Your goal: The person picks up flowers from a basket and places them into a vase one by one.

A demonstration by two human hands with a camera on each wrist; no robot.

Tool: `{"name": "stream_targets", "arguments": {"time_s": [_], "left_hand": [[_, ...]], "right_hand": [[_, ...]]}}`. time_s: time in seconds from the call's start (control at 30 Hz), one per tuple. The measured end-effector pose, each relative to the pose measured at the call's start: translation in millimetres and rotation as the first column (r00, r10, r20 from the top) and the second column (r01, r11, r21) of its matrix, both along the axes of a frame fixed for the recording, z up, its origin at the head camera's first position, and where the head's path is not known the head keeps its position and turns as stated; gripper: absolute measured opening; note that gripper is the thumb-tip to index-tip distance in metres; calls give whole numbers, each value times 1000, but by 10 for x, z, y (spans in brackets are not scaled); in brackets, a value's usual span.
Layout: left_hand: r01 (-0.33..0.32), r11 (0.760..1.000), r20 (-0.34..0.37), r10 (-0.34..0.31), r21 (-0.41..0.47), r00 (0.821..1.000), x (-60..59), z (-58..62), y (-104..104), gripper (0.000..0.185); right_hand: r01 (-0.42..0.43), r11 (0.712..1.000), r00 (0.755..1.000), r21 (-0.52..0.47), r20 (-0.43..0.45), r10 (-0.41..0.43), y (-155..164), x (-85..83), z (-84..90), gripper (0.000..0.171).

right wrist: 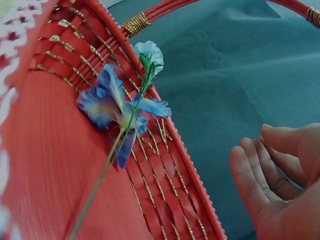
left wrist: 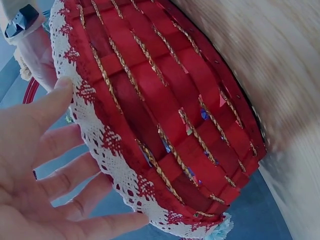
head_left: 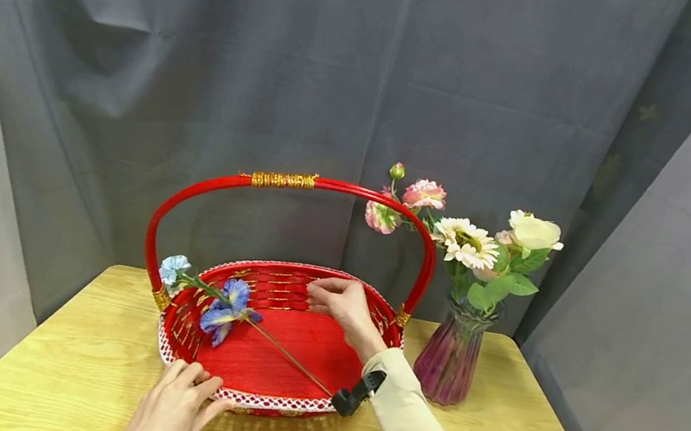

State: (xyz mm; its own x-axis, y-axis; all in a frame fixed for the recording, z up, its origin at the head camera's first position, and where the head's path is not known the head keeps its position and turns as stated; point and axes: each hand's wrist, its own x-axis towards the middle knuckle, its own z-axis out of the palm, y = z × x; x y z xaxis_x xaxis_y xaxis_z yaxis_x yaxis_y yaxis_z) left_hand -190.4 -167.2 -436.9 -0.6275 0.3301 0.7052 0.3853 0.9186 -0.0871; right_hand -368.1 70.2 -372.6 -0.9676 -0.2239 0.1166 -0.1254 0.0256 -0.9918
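Observation:
A red woven basket [head_left: 299, 326] with a white lace rim and a tall arched handle stands on the table. At its near left rim, my left hand [head_left: 173, 400] holds the lace edge, thumb outside, some fingertips hidden behind the edge in the left wrist view. Above the basket's inside, toward the right, hovers my right hand [head_left: 342, 308], its fingers loosely bent and holding nothing. A blue iris [head_left: 224, 311] lies in the basket, its stem slanting to the near right rim. Beside it, a light blue carnation [head_left: 174, 269] leans over the left rim.
Right of the basket stands a purple ribbed glass vase [head_left: 448, 358] with a white daisy-like flower [head_left: 466, 242], a cream rose [head_left: 533, 233] and pink flowers [head_left: 424, 194] that reach behind the handle. Grey curtains [head_left: 256, 94] hang behind the wooden table [head_left: 67, 360].

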Motion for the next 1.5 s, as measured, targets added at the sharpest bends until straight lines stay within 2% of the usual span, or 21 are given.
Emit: {"name": "stream_targets", "arguments": {"time_s": [0.23,0.47,0.67,0.8,1.07,1.2,1.33,1.43,1.5], "left_hand": [[-6,1000,13,6,16,1000,10,-9,27,27],[34,996,-62,-30,78,998,-13,-31,1,28],[56,993,-87,-46,107,995,-1,-95,9,33],[76,990,-117,-61,122,991,7,-146,-3,39],[51,985,-39,-45,163,998,5,-137,-70,31],[36,977,-31,-30,210,999,-23,-132,-121,35],[15,963,-5,-14,269,1000,-59,-130,-170,38],[3,962,17,-8,275,1000,-58,-134,-178,39],[-5,964,28,-3,266,1000,-50,-139,-169,39]], "right_hand": [[-38,999,997,3,70,37,-156,-105,-109,27],[-105,993,982,51,161,96,-350,-180,-225,28],[-130,983,974,133,205,101,-442,-206,-332,23],[-130,982,970,138,222,97,-488,-224,-381,20],[-146,968,970,205,222,100,-532,-223,-410,24],[-163,966,967,201,226,116,-579,-226,-398,24],[-191,951,962,241,238,133,-659,-245,-387,27],[-195,942,963,272,237,131,-710,-254,-412,26],[-188,947,963,259,238,126,-738,-260,-450,24]]}}
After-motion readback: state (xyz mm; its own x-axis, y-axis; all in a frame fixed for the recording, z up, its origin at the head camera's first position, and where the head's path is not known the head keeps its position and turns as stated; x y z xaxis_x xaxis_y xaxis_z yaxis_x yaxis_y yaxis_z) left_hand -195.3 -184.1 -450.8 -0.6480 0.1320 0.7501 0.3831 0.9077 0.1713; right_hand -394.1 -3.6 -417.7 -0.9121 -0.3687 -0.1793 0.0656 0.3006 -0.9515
